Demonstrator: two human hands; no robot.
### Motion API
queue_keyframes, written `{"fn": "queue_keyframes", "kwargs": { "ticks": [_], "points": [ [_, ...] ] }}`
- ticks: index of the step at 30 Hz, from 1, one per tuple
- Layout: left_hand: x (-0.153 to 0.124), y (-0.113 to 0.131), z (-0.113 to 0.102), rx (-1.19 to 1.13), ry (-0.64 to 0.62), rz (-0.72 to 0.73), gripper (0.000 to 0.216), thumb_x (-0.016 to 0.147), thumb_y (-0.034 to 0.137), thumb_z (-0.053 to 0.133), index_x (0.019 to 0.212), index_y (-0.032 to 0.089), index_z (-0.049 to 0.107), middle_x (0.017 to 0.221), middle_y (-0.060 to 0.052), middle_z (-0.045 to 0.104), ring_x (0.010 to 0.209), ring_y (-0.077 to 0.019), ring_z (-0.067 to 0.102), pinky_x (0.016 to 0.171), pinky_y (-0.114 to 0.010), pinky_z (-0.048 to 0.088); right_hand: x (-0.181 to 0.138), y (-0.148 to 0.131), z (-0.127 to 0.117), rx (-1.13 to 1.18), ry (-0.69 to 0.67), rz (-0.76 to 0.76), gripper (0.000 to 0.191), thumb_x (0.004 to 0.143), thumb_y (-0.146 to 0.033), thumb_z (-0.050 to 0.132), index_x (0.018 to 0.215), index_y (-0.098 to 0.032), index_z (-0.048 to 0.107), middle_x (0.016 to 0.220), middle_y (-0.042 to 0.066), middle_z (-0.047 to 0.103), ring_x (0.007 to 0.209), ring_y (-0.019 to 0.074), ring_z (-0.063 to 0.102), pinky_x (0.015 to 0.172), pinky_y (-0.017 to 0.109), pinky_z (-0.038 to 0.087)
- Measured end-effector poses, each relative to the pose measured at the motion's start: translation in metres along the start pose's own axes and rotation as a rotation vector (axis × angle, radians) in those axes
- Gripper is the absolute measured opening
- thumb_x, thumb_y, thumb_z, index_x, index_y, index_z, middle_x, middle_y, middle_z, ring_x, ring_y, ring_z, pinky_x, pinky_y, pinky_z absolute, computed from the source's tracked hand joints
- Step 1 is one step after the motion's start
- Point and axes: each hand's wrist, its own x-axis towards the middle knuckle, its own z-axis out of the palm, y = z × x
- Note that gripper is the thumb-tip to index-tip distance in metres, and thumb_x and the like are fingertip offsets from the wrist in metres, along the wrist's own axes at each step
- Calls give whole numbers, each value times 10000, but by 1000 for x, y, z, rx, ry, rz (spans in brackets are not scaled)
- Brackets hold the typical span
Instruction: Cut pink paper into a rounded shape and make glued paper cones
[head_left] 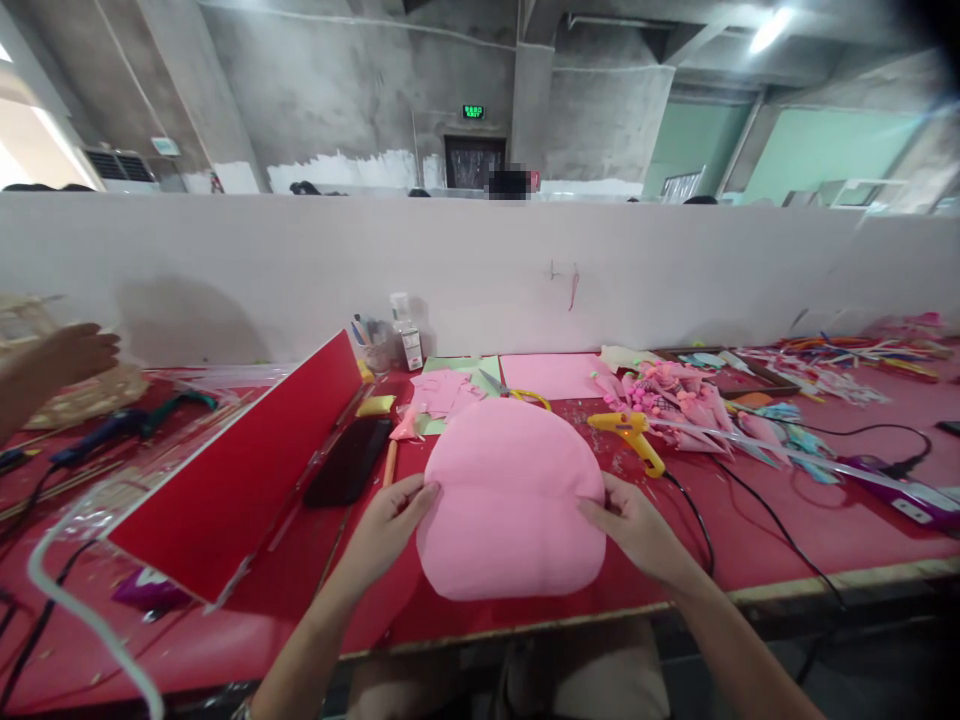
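A rounded pink sheet (pixel 514 510), felt or foam by its look, is held up over the front of the red table. My left hand (pixel 396 515) pinches its left edge between thumb and fingers. On the opposite edge my right hand (pixel 626 520) has the same kind of pinch. A faint crease runs across the sheet between the two hands. Behind its top edge lie scissors (pixel 531 398) with yellow handles, partly hidden. To the right of the sheet a yellow glue gun (pixel 632 436) rests on the table, its black cord trailing toward the front.
A red board (pixel 255 470) stands slanted at the left, beside a black phone (pixel 349 462). Pink pieces (pixel 675 400) are heaped at the right, near a purple power strip (pixel 904 495). A white partition (pixel 465 250) closes the back. Another person's hand (pixel 82 350) is at far left.
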Motion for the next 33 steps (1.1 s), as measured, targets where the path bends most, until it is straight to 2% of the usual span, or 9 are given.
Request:
{"fn": "queue_keyframes", "kwargs": {
  "ticks": [6,9,14,16,19,21,25,29,33],
  "points": [
    [0,6,-13,42,-22,147,172,782,245,457,675,164,565,679,-12,578,662,-140,522,625,-237,407,2,-19,-18,-156,-218,-201,204,769,-152,468,798,-201,664,945,49,622,918,189,564,837,340,426],
    [2,21,-17,212,-71,316,201,745,129,398,654,177,570,690,-25,604,705,-158,557,683,-271,426,4,-40,-25,-296,-381,-283,279,762,-169,482,992,-237,626,1208,55,503,1142,217,438,945,376,349],
    [6,45,-9,585,-36,622,276,785,113,401,861,224,641,867,-29,681,837,-165,600,753,-292,428,13,-74,-14,-570,-227,-389,463,770,-236,492,1231,-256,453,1225,62,506,1146,227,429,984,440,287],
    [5,51,-6,690,-56,722,292,797,107,404,916,235,638,904,-22,690,849,-161,612,757,-296,431,18,-87,-14,-708,-285,-435,482,751,-308,550,1224,-282,461,1195,45,537,1122,241,452,998,470,249],
    [-1,58,-4,731,-35,823,327,789,64,394,952,227,626,925,-17,690,833,-143,620,739,-281,445,24,-101,-14,-839,-140,-513,392,761,-339,548,1141,-244,529,1157,57,561,1087,243,473,941,440,326],
    [-6,63,-2,713,-71,825,369,753,49,402,1003,225,609,968,-20,678,870,-144,612,763,-283,455,27,-103,-5,-877,-46,-576,318,785,-290,512,1088,-204,553,1090,65,595,1024,218,507,918,406,342],
    [-14,69,11,617,-171,717,359,703,137,509,1049,185,595,1021,-56,654,934,-170,595,815,-273,475,31,-91,33,-901,-215,-661,173,764,-200,498,896,-188,610,844,19,659,794,154,567,930,366,296],
    [-13,64,24,536,-11,633,181,804,172,478,869,181,647,832,-29,689,736,-118,636,668,-183,501,35,-76,54,-918,-190,-662,98,713,-160,492,698,-179,586,641,4,625,610,131,521,730,282,360],
    [-16,59,28,555,154,507,253,828,226,486,1055,197,595,848,-8,704,719,-118,654,637,-175,509,36,-67,52,-917,-151,-647,84,684,-155,498,616,-185,535,554,-10,567,537,120,454,563,243,304]
  ]
}}
